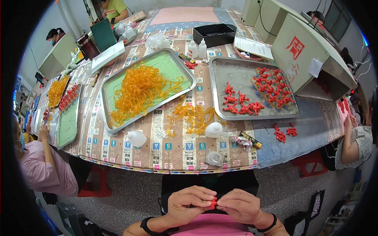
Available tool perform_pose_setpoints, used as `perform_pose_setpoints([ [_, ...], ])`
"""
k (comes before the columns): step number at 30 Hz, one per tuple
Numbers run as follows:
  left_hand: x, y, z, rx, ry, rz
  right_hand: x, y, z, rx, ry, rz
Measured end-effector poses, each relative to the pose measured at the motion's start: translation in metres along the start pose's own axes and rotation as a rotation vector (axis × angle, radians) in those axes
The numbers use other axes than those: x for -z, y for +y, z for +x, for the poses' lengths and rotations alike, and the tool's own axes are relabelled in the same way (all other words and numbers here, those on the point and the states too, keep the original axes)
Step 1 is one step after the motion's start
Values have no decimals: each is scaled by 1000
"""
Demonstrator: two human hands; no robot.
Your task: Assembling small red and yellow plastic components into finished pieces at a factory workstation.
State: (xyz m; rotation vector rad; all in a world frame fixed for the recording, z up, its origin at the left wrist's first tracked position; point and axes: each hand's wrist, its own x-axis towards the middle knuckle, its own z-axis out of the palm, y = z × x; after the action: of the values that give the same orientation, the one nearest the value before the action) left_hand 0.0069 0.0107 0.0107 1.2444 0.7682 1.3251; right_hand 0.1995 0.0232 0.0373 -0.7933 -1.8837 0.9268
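Close to my body, below the table's front edge, my left hand point(191, 202) and my right hand point(239, 205) meet fingertip to fingertip. Both pinch a small red plastic piece point(214, 203), mostly covered by the fingers. Its full shape is hidden. On the table ahead, a metal tray point(218, 111) at the right carries several red figures point(272, 83), some joined to clear yellowish and bluish parts. Another tray point(185, 67), lined in green, bears a heap of translucent orange curly strips point(138, 88). A few more strips point(193, 118) lie between the trays.
Near the table edge are two white squeeze bottles point(136, 138) point(214, 129), a clear round cup point(214, 158) and crumpled tissue point(242, 143). Loose red figures point(280, 133) rest on blue cloth point(307, 122). A metal box point(311, 55) stands at right. Co-workers sit on both sides.
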Motion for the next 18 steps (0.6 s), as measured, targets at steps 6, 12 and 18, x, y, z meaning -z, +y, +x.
perform_pose_setpoints([
  [6, -1, -2, -3, 37, -6, -51, 1, -1, 1, -38, -1, 17],
  [12, -4, 1, -2, 156, -14, -147, 0, -3, -2, -173, 44, 78],
  [18, 0, -3, -2, 379, -75, -368, 2, 5, -4, -268, 68, 198],
])
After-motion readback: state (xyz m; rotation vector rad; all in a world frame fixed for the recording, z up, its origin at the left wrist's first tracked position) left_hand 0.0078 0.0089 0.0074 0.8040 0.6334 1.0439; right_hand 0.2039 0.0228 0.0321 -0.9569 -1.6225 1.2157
